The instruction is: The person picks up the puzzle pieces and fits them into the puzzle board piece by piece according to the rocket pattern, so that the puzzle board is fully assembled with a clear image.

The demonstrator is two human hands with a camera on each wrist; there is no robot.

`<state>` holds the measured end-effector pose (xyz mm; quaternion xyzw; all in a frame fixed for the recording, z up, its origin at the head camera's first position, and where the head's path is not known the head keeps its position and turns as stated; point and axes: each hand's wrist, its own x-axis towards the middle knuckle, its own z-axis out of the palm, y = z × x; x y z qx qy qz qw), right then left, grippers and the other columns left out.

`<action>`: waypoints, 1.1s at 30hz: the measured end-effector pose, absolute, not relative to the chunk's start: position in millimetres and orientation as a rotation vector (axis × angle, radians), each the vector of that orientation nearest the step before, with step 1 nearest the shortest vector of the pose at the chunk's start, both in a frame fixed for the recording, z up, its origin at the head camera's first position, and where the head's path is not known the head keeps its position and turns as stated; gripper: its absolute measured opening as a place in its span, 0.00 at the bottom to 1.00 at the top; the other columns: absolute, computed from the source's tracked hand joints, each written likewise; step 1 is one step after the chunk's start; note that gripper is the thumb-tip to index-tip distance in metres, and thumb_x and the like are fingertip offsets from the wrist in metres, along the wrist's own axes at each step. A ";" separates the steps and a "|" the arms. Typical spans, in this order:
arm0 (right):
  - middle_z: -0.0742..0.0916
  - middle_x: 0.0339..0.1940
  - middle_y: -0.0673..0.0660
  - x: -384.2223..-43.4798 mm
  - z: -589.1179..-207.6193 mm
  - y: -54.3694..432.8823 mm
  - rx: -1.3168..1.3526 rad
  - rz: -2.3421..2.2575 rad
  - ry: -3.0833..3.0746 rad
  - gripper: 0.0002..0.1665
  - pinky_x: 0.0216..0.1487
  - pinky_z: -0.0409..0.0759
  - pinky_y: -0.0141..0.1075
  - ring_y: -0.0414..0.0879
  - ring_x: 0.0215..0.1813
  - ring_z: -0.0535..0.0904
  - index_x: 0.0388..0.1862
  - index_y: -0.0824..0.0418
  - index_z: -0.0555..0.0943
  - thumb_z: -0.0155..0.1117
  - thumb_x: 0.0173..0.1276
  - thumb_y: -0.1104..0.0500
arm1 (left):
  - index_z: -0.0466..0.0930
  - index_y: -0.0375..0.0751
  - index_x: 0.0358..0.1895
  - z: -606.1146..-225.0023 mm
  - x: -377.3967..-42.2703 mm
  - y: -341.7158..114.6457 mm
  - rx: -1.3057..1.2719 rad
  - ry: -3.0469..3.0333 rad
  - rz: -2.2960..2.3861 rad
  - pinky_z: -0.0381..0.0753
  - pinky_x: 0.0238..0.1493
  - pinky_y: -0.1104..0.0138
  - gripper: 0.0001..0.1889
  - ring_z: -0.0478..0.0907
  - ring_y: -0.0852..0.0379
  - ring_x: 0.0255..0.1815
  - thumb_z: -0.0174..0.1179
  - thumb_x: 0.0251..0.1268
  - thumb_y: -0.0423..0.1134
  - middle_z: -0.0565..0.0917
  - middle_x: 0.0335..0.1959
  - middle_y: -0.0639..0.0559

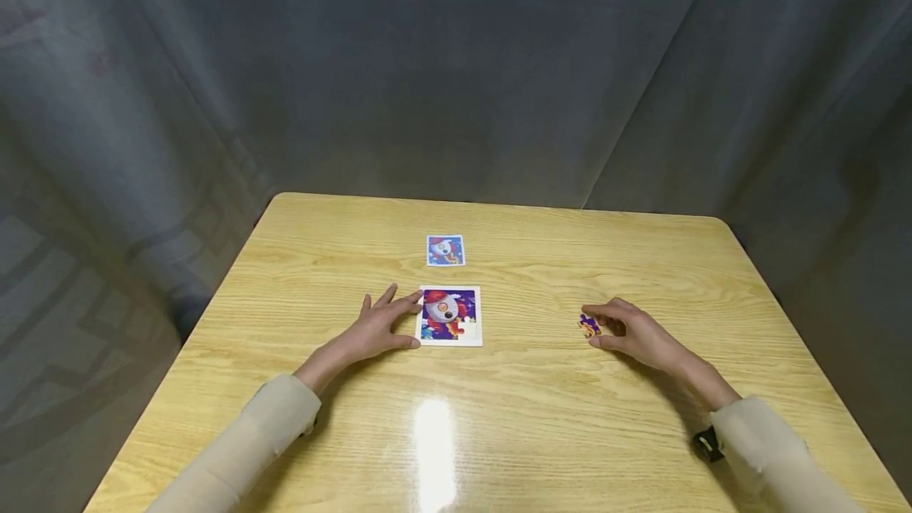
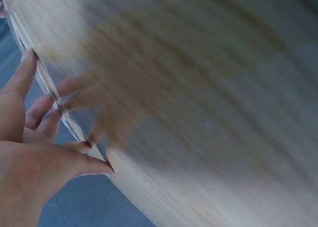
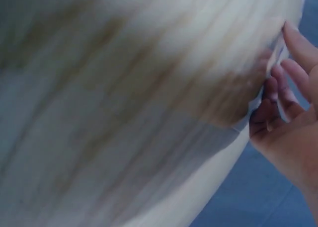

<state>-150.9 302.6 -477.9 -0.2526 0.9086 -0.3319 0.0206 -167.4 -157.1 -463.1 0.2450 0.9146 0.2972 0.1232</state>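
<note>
A square jigsaw puzzle (image 1: 443, 309) in a white frame lies on the table, with a rocket picture and a pale gap at its lower right. My left hand (image 1: 378, 328) rests at the frame's left side, fingers spread, thumb by the lower left corner and index finger by the upper left. Off to the right, my right hand (image 1: 634, 332) holds a purple and orange puzzle piece (image 1: 589, 325) between thumb and index finger, low over the table. In the wrist views, the left hand (image 2: 44, 132) and right hand (image 3: 293, 98) show edge-on at the tabletop.
Behind the puzzle lies a small picture card (image 1: 446, 250) with a similar rocket. The wooden table (image 1: 342, 236) has rounded far corners and a bright light reflection near the front. Grey curtains (image 1: 456, 85) hang behind and on both sides.
</note>
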 end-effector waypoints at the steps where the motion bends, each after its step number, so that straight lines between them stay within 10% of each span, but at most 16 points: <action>1: 0.76 0.33 0.52 -152.3 -479.0 304.0 -0.803 -1.021 2.821 0.30 0.29 0.63 0.32 0.43 0.32 0.65 0.60 0.66 0.77 0.72 0.59 0.60 | 0.66 0.41 0.70 -463.5 -167.6 -157.0 0.718 2.668 0.869 0.28 0.65 0.31 0.38 0.41 0.35 0.76 0.69 0.56 0.47 0.71 0.68 0.48; 11: 0.78 0.47 0.57 -157.6 -484.0 307.7 -0.985 -1.006 2.894 0.26 0.44 0.60 0.40 0.48 0.47 0.66 0.54 0.64 0.81 0.75 0.54 0.63 | 0.68 0.42 0.68 -465.0 -167.0 -158.0 0.722 2.672 0.873 0.27 0.65 0.31 0.36 0.41 0.35 0.76 0.68 0.56 0.47 0.65 0.72 0.49; 33: 0.80 0.49 0.56 -149.3 -481.6 301.1 -0.915 -0.928 2.888 0.22 0.45 0.72 0.46 0.50 0.50 0.71 0.58 0.64 0.79 0.67 0.65 0.61 | 0.63 0.42 0.72 -466.1 -167.6 -158.2 0.718 2.664 0.870 0.28 0.65 0.32 0.39 0.40 0.35 0.76 0.68 0.57 0.48 0.71 0.68 0.48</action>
